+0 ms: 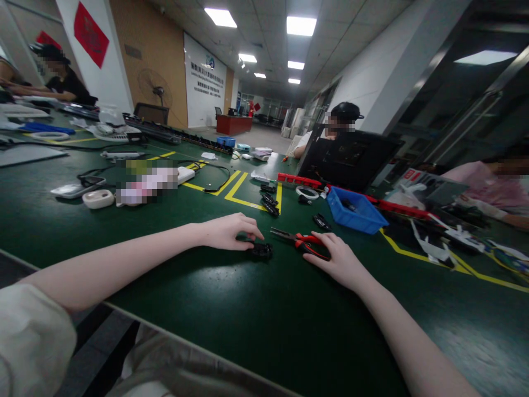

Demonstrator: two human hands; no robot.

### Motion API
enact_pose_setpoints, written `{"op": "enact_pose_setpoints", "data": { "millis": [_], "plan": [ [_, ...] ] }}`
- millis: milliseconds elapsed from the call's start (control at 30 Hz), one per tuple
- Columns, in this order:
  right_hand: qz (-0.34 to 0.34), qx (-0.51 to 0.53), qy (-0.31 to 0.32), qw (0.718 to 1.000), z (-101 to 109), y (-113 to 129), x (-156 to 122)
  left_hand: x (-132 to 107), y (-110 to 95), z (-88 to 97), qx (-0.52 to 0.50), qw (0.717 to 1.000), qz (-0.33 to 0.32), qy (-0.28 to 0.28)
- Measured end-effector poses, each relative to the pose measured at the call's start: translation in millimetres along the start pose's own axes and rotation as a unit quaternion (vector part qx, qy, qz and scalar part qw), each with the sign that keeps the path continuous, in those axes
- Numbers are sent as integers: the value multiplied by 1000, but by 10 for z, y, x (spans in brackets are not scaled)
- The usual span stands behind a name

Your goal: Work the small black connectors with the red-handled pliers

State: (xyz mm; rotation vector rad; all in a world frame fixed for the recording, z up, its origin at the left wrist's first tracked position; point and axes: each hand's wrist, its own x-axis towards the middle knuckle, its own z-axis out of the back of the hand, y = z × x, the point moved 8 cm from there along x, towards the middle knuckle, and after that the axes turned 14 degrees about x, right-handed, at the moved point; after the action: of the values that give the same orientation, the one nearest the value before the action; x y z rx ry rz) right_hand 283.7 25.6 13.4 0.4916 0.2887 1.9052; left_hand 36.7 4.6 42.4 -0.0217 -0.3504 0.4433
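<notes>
My left hand (231,231) is at the middle of the green table, its fingers curled over a small black plastic part (263,251) and its thumb against the part's left end. To the right, my right hand (333,256) holds a pair of long-nose pliers (298,239) by the red and black handles. The pliers' jaws point left towards the black part and stand apart from it. More black parts (270,205) lie just beyond my hands, and another black part (321,222) rests behind the pliers.
A blue bin (357,220) with dark items stands at the right, near a red strip (300,180) and a large black panel (351,160). At the left lie a white case (98,199), a phone-like device (76,188) and cables. Other people (345,118) sit around the table.
</notes>
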Motion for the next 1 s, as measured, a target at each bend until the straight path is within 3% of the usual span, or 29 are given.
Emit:
{"op": "enact_pose_setpoints", "data": {
  "millis": [267,767,1000],
  "plan": [
    [30,-3,-47,998,62,79,-2,0,94,-91,-21,1000,8,19],
    [35,6,-22,999,40,90,0,-32,-268,-10,69,994,-82,-16],
    [35,-43,-18,998,36,167,14,-13,-271,-93,77,993,-89,-17]
  ]
}}
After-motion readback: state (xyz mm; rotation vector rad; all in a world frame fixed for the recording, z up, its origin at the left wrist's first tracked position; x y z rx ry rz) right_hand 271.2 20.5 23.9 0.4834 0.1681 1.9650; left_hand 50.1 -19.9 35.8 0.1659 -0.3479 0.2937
